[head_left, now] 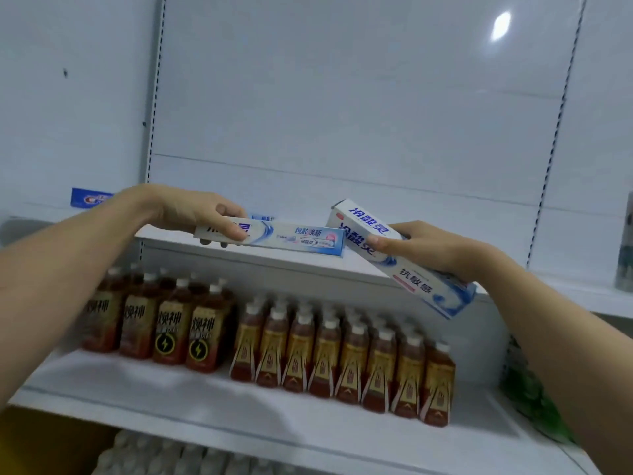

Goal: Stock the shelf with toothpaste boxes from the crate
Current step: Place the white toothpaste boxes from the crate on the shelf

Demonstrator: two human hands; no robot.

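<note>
The person's left hand [202, 214] reaches in from about 9 o'clock and grips one toothpaste box [274, 238] near its left end, thumb over the front face and fingers curled under it. This box lies flat and lengthwise along the front edge of the upper shelf [301, 264], its long printed side facing the camera.

The right hand [419, 246] comes in from roughly 4 o'clock and holds a second toothpaste box [397, 258] — thumb pressed on the top face, fingers wrapped round the far side. That box is tilted, its far end raised toward 11 o'clock above the shelf and its near end dropping toward 4 o'clock past the shelf's front edge. Its raised end sits just beside the right end of the first box; whether the two touch cannot be told.

Further left, at about 9 o'clock on the same shelf level, a blue box [89, 197] lies well apart from the hands.

On the lower shelf [212, 399], dark-labelled drink bottles [178, 332] stand in rows at 7 o'clock, with gold-labelled bottles [342, 361] just beside them toward 5 o'clock. Green packaging [527, 389] shows at the right edge — too blurred to identify.
</note>
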